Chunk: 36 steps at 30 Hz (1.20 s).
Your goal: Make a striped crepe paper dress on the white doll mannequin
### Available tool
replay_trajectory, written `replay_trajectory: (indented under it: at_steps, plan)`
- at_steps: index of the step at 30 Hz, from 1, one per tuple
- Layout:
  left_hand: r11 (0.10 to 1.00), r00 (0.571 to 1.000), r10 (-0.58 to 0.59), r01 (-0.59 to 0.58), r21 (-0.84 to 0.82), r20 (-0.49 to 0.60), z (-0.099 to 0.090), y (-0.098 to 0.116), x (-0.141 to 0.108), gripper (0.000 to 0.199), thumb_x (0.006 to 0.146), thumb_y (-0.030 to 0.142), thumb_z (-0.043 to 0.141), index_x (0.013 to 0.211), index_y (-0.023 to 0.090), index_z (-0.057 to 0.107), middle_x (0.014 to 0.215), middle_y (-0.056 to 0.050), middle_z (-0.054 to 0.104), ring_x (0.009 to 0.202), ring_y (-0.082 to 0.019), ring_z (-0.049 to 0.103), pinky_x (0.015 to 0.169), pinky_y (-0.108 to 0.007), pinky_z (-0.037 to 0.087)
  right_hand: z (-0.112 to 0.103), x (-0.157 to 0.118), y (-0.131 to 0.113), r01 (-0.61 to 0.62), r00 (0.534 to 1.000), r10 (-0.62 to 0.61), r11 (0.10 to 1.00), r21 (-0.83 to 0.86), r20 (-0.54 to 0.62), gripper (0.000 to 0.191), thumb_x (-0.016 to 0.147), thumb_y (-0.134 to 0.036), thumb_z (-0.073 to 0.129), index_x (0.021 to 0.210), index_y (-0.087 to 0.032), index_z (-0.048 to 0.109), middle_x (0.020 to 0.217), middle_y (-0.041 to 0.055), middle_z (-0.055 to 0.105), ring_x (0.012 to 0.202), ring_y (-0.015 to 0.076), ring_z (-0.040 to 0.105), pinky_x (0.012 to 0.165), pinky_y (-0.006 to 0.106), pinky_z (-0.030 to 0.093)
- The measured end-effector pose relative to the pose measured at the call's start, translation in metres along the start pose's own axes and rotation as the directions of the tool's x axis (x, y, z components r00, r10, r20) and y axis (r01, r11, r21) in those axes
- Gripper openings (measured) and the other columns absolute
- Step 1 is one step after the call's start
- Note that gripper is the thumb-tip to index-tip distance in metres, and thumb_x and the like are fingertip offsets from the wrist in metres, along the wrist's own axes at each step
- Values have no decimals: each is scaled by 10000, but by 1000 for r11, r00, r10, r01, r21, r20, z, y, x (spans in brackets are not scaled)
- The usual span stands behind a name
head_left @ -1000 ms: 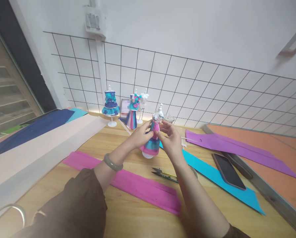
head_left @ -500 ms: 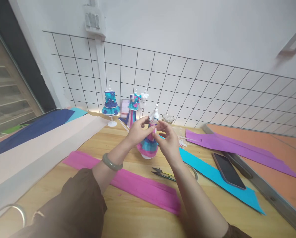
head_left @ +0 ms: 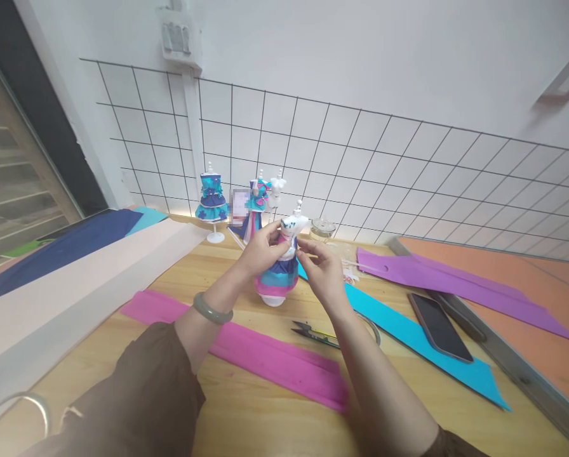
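A small white dress form point(head_left: 294, 223) stands on the wooden table, wearing a skirt point(head_left: 277, 274) in pink, teal and dark blue layers. My left hand point(head_left: 264, 249) is closed round the left side of its waist, thumb in front. On the right side, the fingertips of my right hand point(head_left: 321, 266) pinch at the waist; the fingers hide whatever is between them. Below my right hand lie thread snips point(head_left: 313, 333) with dark blades. A pink paper strip point(head_left: 275, 365) runs across the table in front of the form.
Behind stand a blue-dressed form point(head_left: 213, 206), a second dressed form point(head_left: 258, 203) and a bare white one point(head_left: 275, 190). To the right lie a teal strip point(head_left: 408, 336), a phone point(head_left: 441, 327) and purple paper point(head_left: 456, 285). Pale sheets point(head_left: 98, 285) cover the left.
The dress form has turned and tilted, its shoulders now pointing right and its skirt slightly farther left. Both hands have stayed at its waist with small finger shifts.
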<state>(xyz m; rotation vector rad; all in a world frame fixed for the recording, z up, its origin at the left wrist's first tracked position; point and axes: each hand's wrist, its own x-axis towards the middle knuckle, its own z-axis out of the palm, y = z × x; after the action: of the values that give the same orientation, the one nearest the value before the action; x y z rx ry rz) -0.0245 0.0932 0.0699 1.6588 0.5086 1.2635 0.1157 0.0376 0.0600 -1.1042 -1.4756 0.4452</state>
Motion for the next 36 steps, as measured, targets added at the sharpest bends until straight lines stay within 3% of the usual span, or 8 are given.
replay_trajectory:
  at_steps: [8, 12, 25, 32, 36]
  plan:
    - [999, 999, 35, -35, 22, 5, -3, -3, 2, 364, 752, 204, 592, 1103, 121, 552, 1072, -93, 657, 1007, -207, 608, 823, -269, 484, 4, -2, 5, 245, 968, -250, 956, -162, -13, 233, 848, -204, 536, 996, -263, 706, 980, 70, 639, 952, 203, 589, 826, 386, 488]
    - [999, 999, 42, -42, 21, -1, -5, -5, 2, 316, 753, 192, 587, 1061, 125, 557, 1043, -85, 662, 983, -198, 614, 807, -261, 480, 5, -3, 6, 312, 948, -317, 930, -195, 9, 268, 852, -167, 530, 1002, -299, 708, 992, 59, 634, 958, 196, 586, 837, 380, 482]
    - [999, 999, 32, -32, 18, -3, -7, -7, 3, 315, 755, 199, 581, 1059, 121, 547, 984, -81, 671, 919, -185, 627, 748, -251, 488, 6, -4, 6, 320, 947, -319, 930, -180, 35, 300, 854, -153, 518, 1037, -312, 695, 1031, 59, 611, 983, 190, 576, 835, 373, 487]
    - [999, 1000, -2, 2, 37, -4, -4, -1, 1, 358, 752, 208, 589, 1096, 118, 546, 1040, -94, 657, 935, -185, 620, 763, -251, 485, 5, -2, 7, 207, 977, -213, 970, -128, -28, 250, 832, -198, 556, 1040, -257, 682, 1020, 74, 628, 965, 207, 592, 791, 380, 515]
    - [999, 1000, -2, 1, 37, 13, -3, 1, 1, 364, 742, 196, 595, 1092, 114, 539, 1052, -94, 650, 946, -184, 614, 770, -244, 479, 4, -1, 7, 205, 977, -210, 970, -133, -26, 234, 828, -198, 558, 1016, -237, 691, 997, 79, 641, 957, 212, 597, 782, 380, 514]
